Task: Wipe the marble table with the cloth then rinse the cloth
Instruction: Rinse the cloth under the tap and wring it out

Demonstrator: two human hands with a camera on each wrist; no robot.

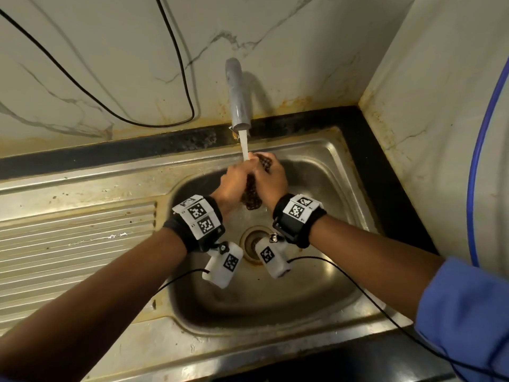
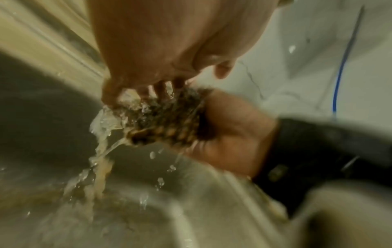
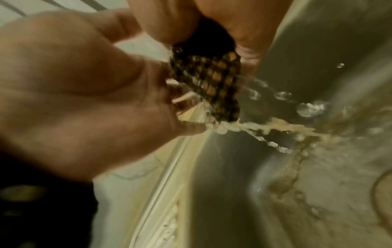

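A dark checked cloth (image 1: 252,193) is bunched between both hands over the steel sink basin (image 1: 316,293), right under the running tap (image 1: 238,97). My left hand (image 1: 234,179) and right hand (image 1: 271,179) both grip the cloth, pressed close together. In the left wrist view the wet cloth (image 2: 167,119) sits between my left fingers (image 2: 161,89) and the right palm (image 2: 233,130), with murky water streaming off it. In the right wrist view the cloth (image 3: 208,80) hangs from the right hand's grip beside the left palm (image 3: 89,100), dripping brownish water.
The drain (image 1: 252,241) lies below my wrists. A ribbed steel drainboard (image 1: 74,238) spreads to the left. A marble wall (image 1: 110,64) with a black cable (image 1: 176,78) stands behind, and a blue hose (image 1: 479,147) runs down the right wall. A black counter edge (image 1: 371,166) borders the sink.
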